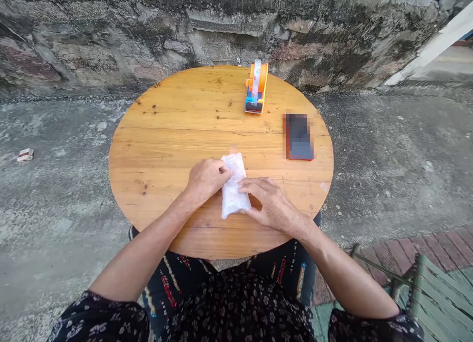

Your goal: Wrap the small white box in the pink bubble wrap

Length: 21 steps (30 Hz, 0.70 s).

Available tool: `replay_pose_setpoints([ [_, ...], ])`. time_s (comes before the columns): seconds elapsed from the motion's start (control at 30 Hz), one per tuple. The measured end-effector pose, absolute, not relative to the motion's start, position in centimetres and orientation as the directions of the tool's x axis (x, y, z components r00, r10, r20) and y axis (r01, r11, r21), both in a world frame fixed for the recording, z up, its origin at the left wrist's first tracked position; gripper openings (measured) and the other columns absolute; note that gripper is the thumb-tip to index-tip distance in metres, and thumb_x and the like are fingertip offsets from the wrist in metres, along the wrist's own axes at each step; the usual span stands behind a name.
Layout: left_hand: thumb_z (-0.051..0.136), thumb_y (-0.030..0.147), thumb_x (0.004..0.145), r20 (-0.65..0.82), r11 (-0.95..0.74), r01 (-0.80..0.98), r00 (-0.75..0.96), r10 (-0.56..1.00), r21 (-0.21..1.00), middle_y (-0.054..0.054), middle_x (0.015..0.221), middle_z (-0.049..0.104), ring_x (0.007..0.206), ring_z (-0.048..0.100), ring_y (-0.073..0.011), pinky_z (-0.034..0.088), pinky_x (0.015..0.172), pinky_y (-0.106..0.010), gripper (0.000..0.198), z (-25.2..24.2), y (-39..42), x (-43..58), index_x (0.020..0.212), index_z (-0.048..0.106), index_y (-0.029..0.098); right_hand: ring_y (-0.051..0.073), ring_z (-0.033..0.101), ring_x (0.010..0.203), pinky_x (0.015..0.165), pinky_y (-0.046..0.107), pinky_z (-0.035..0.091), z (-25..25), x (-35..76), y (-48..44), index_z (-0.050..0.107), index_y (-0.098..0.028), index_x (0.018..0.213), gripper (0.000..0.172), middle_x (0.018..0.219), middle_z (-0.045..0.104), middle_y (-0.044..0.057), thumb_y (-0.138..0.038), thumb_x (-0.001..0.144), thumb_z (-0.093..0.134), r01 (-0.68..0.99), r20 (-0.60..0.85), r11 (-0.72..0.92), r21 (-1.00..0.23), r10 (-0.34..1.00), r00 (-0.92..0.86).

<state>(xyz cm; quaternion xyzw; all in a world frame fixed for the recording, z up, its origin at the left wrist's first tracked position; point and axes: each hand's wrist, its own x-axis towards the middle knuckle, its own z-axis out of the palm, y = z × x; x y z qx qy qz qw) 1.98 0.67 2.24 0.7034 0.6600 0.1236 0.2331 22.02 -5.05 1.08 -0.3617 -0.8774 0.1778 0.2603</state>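
A small white bubble-wrap packet (233, 183) lies on the round wooden table (166, 135), near its front edge. My left hand (207, 179) curls around the packet's left side, fingers closed on it. My right hand (271, 204) rests on the packet's right side with fingers stretched out and pressing down on it. Both forearms reach in from below.
An orange and blue tape dispenser (256, 88) stands at the table's far side. A dark phone (298, 136) in a red case lies to the right. A stone wall (221, 26) runs behind. A green chair (432, 292) is at lower right. A small box (25, 154) lies on the concrete ground at left.
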Motion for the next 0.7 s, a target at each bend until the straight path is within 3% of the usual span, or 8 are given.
replay_pose_setpoints([
  [0.17,0.061,0.034,0.075,-0.082,-0.079,0.865,0.138,0.987,0.495,0.001,0.065,0.062,0.060,0.051,-0.0155,0.028,0.055,-0.027,0.015,1.7,0.7,1.6,0.069,0.059,0.021,0.024,0.063,0.114,0.097,0.044,0.049,1.0,22.0,-5.0,0.057,-0.022,0.113,0.031,0.125,0.066,0.009,-0.025,0.085,0.068,0.544,0.314,0.667,-0.509,0.732,-0.605],
  [0.37,0.058,0.021,0.076,0.071,-0.328,0.747,0.354,0.932,0.578,0.002,0.072,0.061,0.065,0.052,-0.0129,0.032,0.058,-0.025,0.003,1.2,1.0,0.8,0.074,0.060,0.020,0.024,0.064,0.111,0.095,0.043,0.049,1.4,21.9,-5.1,0.057,-0.020,0.111,0.030,0.124,0.066,0.011,-0.027,0.085,0.069,0.529,0.334,0.679,-0.508,0.722,-0.606],
  [0.7,0.055,0.017,0.079,0.034,-0.425,0.614,0.544,0.839,0.664,0.002,0.071,0.065,0.065,0.054,-0.0116,0.034,0.060,-0.025,0.014,1.6,1.9,-0.4,0.073,0.068,0.018,0.024,0.064,0.113,0.098,0.044,0.047,2.4,21.9,-4.4,0.057,-0.022,0.113,0.035,0.122,0.068,0.007,-0.028,0.082,0.073,0.541,0.227,0.617,-0.572,0.753,-0.618],
])
